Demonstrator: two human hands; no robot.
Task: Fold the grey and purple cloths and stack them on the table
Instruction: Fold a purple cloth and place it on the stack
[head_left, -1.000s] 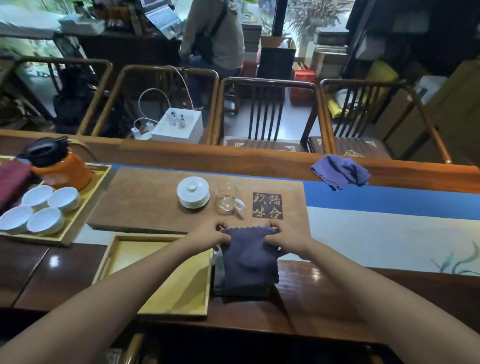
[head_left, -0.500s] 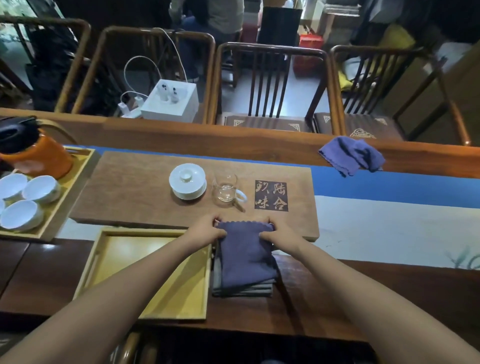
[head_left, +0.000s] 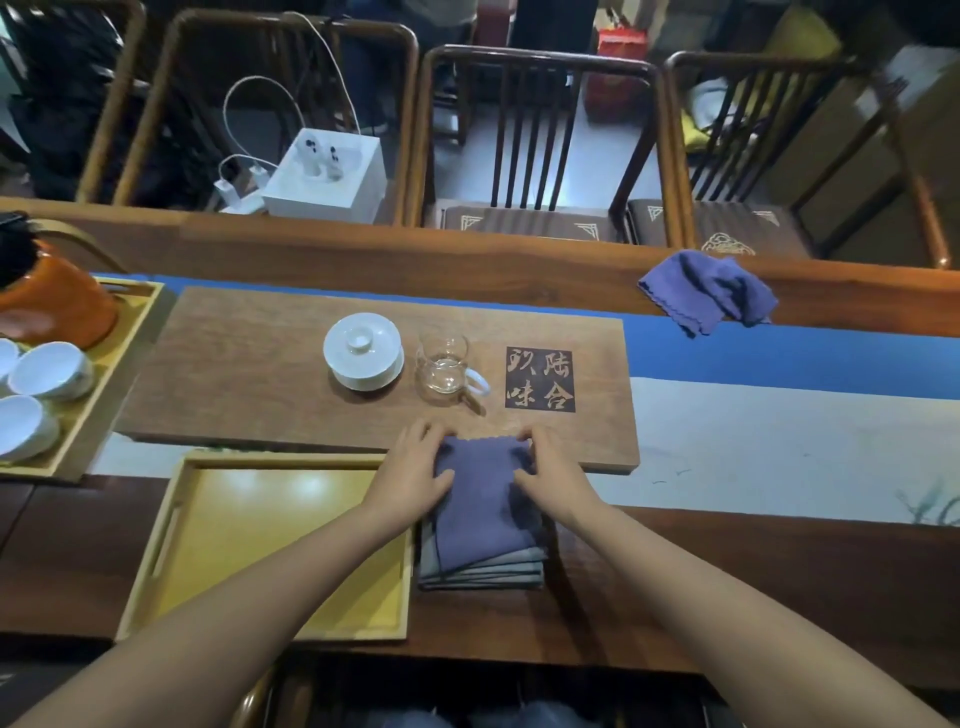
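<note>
A folded purple cloth (head_left: 480, 506) lies on top of a stack of folded grey cloths (head_left: 483, 571) at the table's near edge, right of a yellow tray. My left hand (head_left: 415, 475) lies flat on the purple cloth's far left corner, and my right hand (head_left: 550, 475) presses its far right corner. Fingers of both hands are spread over the fabric. A second purple cloth (head_left: 709, 291) lies crumpled and unfolded at the far right of the table.
An empty yellow tray (head_left: 270, 540) sits left of the stack. A wooden board (head_left: 249, 374) beyond holds a white lidded cup (head_left: 363, 356) and a glass pitcher (head_left: 447, 364). At far left a tray (head_left: 111, 374) holds white cups and an orange kettle (head_left: 49, 301). Chairs stand behind the table.
Both hands slid slightly toward me over the purple cloth, flattening it on the stack. The camera tilted further down and closer to the table.
</note>
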